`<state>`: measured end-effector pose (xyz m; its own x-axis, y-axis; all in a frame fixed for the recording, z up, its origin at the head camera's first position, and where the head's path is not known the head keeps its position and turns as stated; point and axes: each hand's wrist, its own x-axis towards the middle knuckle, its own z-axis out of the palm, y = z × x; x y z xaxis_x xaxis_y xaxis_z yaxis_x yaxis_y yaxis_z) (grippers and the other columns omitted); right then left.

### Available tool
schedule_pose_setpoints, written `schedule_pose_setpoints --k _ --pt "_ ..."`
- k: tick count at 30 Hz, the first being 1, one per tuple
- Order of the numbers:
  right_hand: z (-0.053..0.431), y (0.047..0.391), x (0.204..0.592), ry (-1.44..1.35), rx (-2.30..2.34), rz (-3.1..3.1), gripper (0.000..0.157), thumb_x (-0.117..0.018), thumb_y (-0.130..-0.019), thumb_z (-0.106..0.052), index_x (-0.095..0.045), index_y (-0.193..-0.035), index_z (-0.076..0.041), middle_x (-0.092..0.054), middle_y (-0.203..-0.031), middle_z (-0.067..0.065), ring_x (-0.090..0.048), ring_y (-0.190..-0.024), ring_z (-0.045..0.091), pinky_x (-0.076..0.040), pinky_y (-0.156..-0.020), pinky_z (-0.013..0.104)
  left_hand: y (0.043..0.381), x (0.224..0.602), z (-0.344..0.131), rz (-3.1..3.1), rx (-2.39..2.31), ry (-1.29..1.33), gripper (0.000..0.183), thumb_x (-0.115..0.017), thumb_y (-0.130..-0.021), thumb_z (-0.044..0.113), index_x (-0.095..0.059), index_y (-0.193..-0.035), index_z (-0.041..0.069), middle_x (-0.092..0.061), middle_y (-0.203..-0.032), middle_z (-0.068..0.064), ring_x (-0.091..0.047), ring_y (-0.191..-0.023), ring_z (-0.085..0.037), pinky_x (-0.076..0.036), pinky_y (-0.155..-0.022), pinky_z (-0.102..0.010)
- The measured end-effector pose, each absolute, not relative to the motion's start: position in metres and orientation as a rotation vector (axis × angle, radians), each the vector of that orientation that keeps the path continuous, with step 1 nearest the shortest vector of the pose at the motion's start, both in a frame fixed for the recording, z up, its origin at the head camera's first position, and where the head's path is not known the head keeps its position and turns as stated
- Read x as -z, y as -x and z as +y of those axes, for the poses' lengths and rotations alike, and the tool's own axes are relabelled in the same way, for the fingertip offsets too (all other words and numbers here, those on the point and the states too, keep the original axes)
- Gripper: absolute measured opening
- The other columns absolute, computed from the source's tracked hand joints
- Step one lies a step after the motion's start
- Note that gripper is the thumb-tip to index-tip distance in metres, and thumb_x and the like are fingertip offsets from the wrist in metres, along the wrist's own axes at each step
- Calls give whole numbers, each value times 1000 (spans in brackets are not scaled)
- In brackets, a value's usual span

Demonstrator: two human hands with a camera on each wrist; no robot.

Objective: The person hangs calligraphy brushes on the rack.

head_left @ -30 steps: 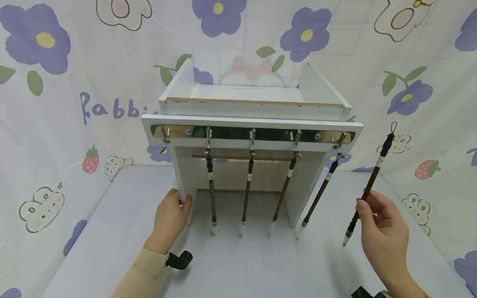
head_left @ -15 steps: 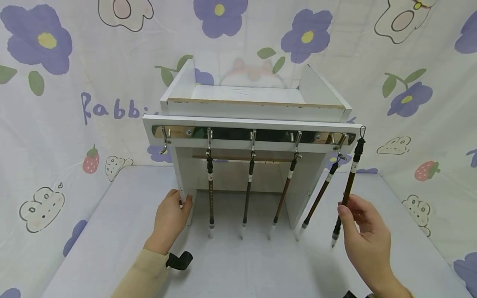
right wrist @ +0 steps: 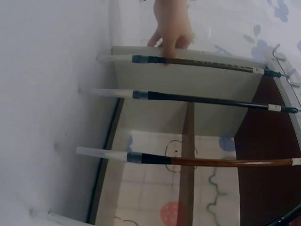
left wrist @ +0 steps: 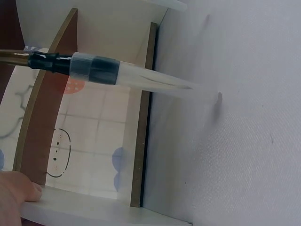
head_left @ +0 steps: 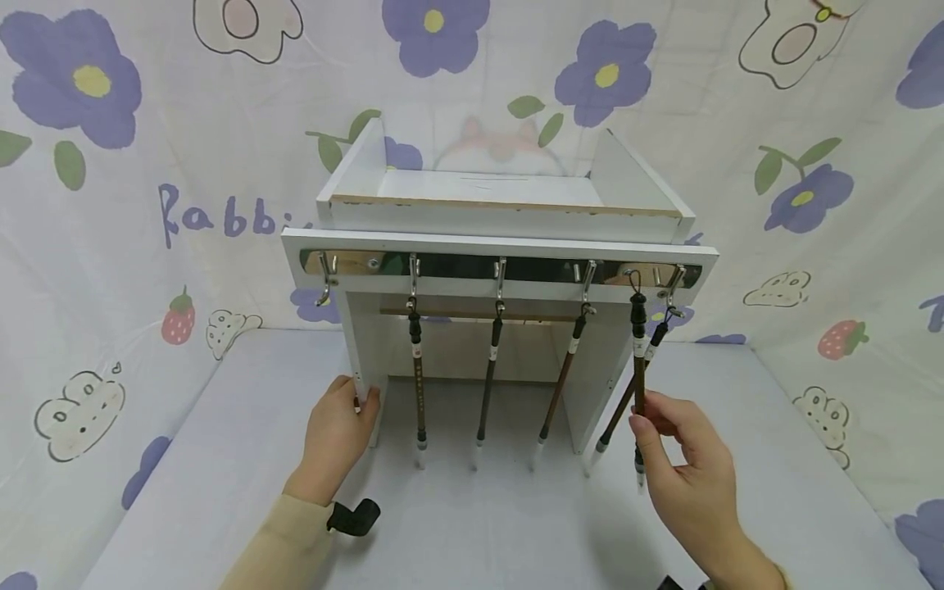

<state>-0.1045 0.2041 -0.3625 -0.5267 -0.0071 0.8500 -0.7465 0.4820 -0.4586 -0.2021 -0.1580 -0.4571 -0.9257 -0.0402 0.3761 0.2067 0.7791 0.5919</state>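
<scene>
My right hand [head_left: 689, 475] pinches a dark brown calligraphy brush [head_left: 639, 360] between thumb and fingers. The brush stands almost upright, tip down, its cord loop level with the metal hook rail [head_left: 457, 264]. It crosses in front of the rightmost hanging brush [head_left: 621, 401]. My left hand [head_left: 335, 442] grips the left side panel [head_left: 361, 352] of a white shelf, thumb on the inner side. Other brushes hang from hooks: one at left [head_left: 419, 377], a dark one [head_left: 489, 377] and a reddish-brown one [right wrist: 225, 162]. The leftmost hook [head_left: 324, 283] is bare.
The white shelf has an open top tray [head_left: 494, 187] and stands on a white tabletop [head_left: 472, 533]. Inside it runs a crosswise board [right wrist: 188, 141]. A flower-patterned cloth [head_left: 811, 270] hangs behind and at the sides.
My right hand has carried the brush leftward, from right of the shelf to in front of the rail's right end. The brush has become more upright. My left hand stays in place.
</scene>
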Motion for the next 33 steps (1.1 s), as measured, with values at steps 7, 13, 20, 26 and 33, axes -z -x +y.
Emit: schedule_pose_setpoints --k 7,13,20,26,33 --pt "204 119 379 -723 -1030 -1916 23 -66 -88 4 -64 -110 9 -63 -91 13 -57 -84 10 -46 -80 15 201 456 -157 -2615 925 120 30 -59 -96 18 -64 -109 -8 -62 -99 -13 -61 -79 -25 -53 -63 -38" --pt "199 127 385 -793 -1009 -1965 27 -66 -89 0 -65 -115 3 -64 -94 7 -56 -82 11 -46 -77 15 201 456 -157 -2616 924 119 30 -59 -96 18 -64 -109 -8 -62 -99 -12 -61 -80 -25 -53 -64 -39" --pt "190 131 384 -842 -1022 -2012 35 -68 -83 6 -66 -117 -2 -65 -97 5 -54 -81 11 -45 -72 16 202 457 -158 -2596 925 132 28 -59 -95 18 -64 -108 -7 -61 -98 -12 -60 -79 -25 -52 -64 -39" --pt "182 130 383 -846 -1001 -2081 45 -71 -77 12 -67 -118 -5 -64 -96 -1 -54 -81 10 -45 -68 16 202 456 -158 -2608 933 122 29 -59 -95 18 -64 -110 -7 -61 -99 -12 -60 -80 -25 -52 -65 -39" --pt "172 131 380 -856 -988 -2131 41 -72 -79 9 -67 -117 -6 -63 -94 -2 -55 -79 10 -45 -68 15 202 456 -158 -2621 930 110 30 -58 -96 19 -64 -109 -7 -61 -99 -12 -59 -79 -24 -52 -64 -39"
